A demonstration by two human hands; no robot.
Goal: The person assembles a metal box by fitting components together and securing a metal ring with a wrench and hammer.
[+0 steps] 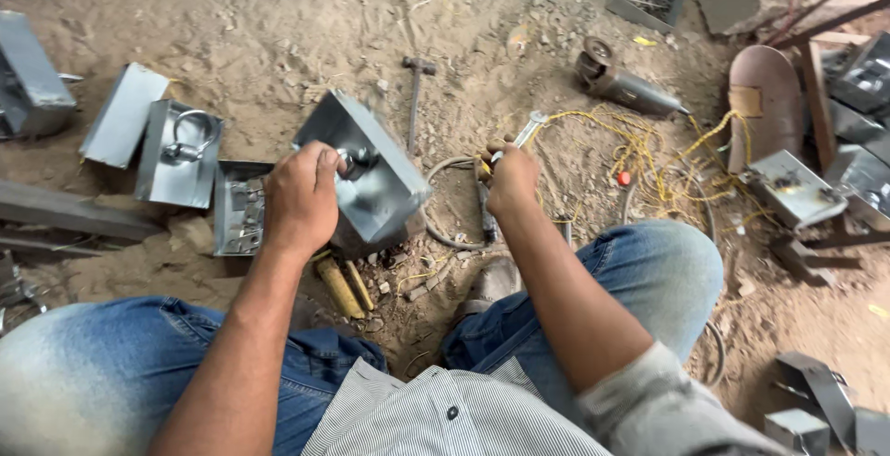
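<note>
Metal box (371,173) gripped by left hand (301,198), tilted.

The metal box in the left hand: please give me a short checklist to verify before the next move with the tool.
1. Left hand grips the metal box by its rim: ok.
2. Box opening is turned toward the person: ok.
3. Right hand holds the wrench: ok.
4. Wrench touches the box: not ok, apart.
5. Hammer lies apart on the ground: ok.
6. Yellow wire is free of the right hand: cannot tell.
</note>
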